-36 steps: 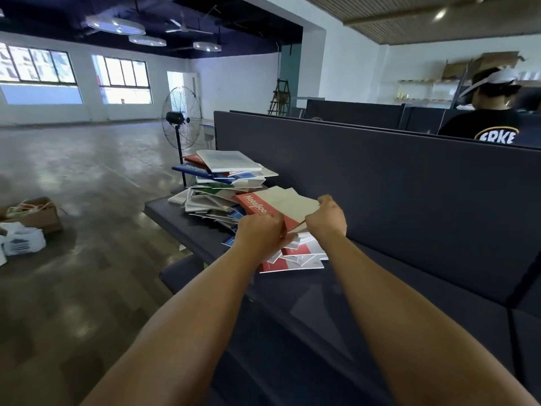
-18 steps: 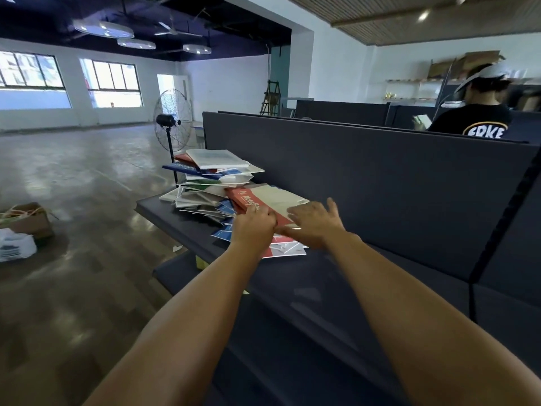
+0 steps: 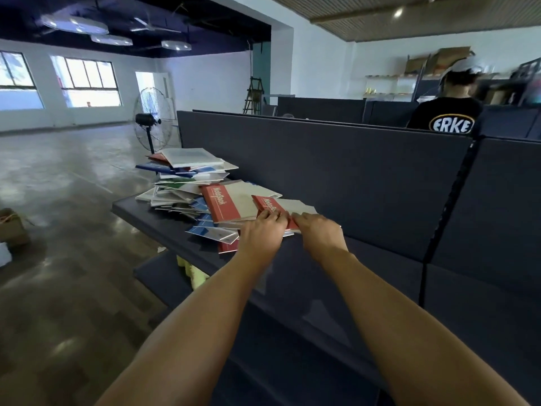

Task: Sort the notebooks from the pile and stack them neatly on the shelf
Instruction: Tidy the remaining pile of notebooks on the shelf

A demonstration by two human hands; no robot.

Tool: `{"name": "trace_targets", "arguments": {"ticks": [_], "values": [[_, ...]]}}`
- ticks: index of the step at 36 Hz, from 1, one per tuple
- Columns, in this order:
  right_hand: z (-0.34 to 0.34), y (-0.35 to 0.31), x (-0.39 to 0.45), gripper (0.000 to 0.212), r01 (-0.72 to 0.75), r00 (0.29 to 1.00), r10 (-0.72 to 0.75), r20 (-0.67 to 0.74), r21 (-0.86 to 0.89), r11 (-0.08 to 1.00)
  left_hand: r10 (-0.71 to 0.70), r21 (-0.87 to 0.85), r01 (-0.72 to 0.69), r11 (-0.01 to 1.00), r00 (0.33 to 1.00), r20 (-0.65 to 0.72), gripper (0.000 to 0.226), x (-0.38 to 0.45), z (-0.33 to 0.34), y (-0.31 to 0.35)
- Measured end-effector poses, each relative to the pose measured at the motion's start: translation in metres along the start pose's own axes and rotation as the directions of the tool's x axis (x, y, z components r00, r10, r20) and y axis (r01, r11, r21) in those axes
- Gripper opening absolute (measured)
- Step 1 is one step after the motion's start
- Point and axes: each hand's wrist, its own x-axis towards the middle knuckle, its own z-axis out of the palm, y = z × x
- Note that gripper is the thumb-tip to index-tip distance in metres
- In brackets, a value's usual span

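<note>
From the head view, your left hand point(image 3: 260, 235) lies with its fingers point(image 3: 270, 215) stretched nearly straight and flat on the near edge of a red-and-grey notebook point(image 3: 276, 208) printed "NoteBook". Your right hand point(image 3: 320, 231) sits just beside it, its fingers point(image 3: 301, 219) loosely curved down onto the same notebook's near corner; you cannot tell whether they pinch the cover or only press on it. That notebook lies at the near end of the pile point(image 3: 187, 183), partly overlapping a larger red-and-grey notebook point(image 3: 227, 200) of the same print. The pile spreads along the dark shelf point(image 3: 140, 212), against its upright dark back panel point(image 3: 336, 171), with blue, green and white covers fanned out loosely and a white book point(image 3: 190, 156) on top at the far end. Past the pile stands a floor fan point(image 3: 152, 118). Beyond the panel, a person in a black shirt point(image 3: 445, 115) faces away.
</note>
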Motion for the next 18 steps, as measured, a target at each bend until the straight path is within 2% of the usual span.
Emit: {"name": "trace_targets", "arguments": {"ticks": [5,11,18], "values": [[-0.007,0.021,-0.031,0.044,-0.09,0.996,0.091,0.012,-0.035,0.995,0.079,-0.036,-0.079,0.996,0.997,-0.005,0.042,-0.002,0.003,0.03],[-0.023,0.04,-0.073,0.043,-0.195,0.98,0.19,-0.054,-0.12,0.973,0.167,-0.159,-0.167,0.973,0.986,-0.017,0.044,-0.009,-0.002,0.065],[-0.037,0.05,-0.137,0.036,-0.338,0.941,0.333,-0.058,-0.163,0.927,0.333,-0.233,-0.331,0.914,0.942,-0.034,0.048,-0.037,-0.001,0.106]]}}
